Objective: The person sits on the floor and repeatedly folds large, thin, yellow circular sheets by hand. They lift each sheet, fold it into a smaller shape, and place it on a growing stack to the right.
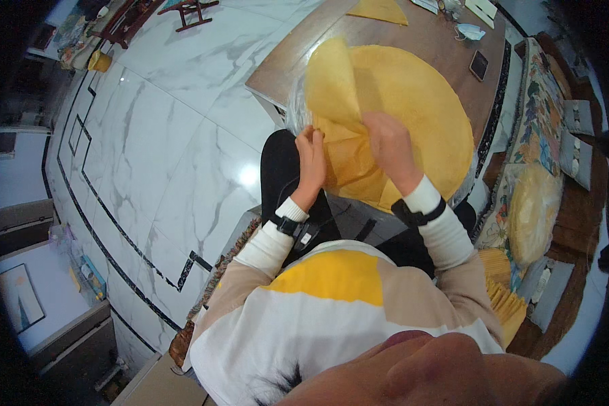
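Note:
A wide stack of thin, round yellow sheets [431, 101] lies before me at the near end of the wooden table, with clear plastic film [297, 104] showing beneath its left edge. The top sheet [332, 76] is lifted and folded over on the left side, creased between my hands. My right hand [392, 147] grips the gathered sheet near the middle of the stack. At the left rim, my left hand [312, 160] has its fingertips pinched at the sheet's edge; the exact hold is partly hidden. Darker, wrinkled yellow layers [347, 157] show between the two hands.
On the wooden table [289, 61] lie a folded yellow wedge [378, 11], a phone [479, 66] and a face mask [470, 32]. A plastic-wrapped yellow bundle [533, 213] and pleated yellow sheets [502, 299] rest on the bench to my right. Marble-patterned floor [182, 127] stretches left.

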Demonstrator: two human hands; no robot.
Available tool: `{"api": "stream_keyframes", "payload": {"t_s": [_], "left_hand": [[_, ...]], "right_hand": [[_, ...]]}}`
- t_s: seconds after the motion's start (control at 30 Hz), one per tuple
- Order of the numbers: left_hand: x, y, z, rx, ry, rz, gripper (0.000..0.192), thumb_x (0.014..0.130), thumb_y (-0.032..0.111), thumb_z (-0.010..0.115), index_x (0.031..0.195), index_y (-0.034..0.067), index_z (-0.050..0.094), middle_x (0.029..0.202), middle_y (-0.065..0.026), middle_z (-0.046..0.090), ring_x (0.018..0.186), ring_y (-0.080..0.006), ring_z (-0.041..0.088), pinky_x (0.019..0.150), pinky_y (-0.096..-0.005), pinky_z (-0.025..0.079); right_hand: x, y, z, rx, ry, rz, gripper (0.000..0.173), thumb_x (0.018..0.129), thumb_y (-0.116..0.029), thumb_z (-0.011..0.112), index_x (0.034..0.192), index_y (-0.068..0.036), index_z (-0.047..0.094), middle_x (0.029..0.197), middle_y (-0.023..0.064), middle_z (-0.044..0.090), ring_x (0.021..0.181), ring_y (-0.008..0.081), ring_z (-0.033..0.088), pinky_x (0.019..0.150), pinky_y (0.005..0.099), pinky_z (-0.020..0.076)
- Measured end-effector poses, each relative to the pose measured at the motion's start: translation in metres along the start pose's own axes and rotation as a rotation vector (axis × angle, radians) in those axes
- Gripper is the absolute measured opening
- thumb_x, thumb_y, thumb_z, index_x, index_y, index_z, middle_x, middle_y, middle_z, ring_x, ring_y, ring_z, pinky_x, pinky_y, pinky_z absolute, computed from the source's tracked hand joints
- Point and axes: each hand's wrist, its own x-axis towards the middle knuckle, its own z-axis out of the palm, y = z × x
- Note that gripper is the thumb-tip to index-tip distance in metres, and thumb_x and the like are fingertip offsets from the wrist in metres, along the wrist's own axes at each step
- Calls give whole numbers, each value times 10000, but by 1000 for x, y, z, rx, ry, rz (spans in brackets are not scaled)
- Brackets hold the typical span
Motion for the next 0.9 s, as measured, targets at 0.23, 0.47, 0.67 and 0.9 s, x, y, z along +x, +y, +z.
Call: {"api": "stream_keyframes", "payload": {"t_s": [0.23,0.47,0.67,0.9], "left_hand": [[20,-7,-8,36,28,228,493,1122,194,626,1552,-11,496,1529,-220,548,1449,-367,498,1257,-464,365],[24,83,-24,-90,-651,148,260,1094,97,645,1326,-12,685,1086,-40,745,1063,-137,685,972,-274,516],[17,117,13,144,-851,438,340,1137,248,658,1354,-10,696,1076,-66,752,1054,-180,709,922,-339,554],[17,122,31,98,-973,38,301,1172,257,571,1275,29,738,897,-24,680,818,-122,634,741,-306,530]], "right_hand": [[-30,-72,-107,135,17,-80,228,927,64,710,1139,4,768,1121,192,807,1027,372,790,906,429,635],[-63,-35,-214,222,291,327,194,1090,2,637,1261,26,726,1211,117,788,1100,224,749,975,368,589],[-68,17,-240,719,510,414,197,1145,-29,622,1317,13,710,1268,91,758,1133,166,720,996,319,587],[-81,21,-260,629,660,538,251,1127,-35,653,1374,-4,683,1298,78,751,1179,188,720,1023,329,582]]}}
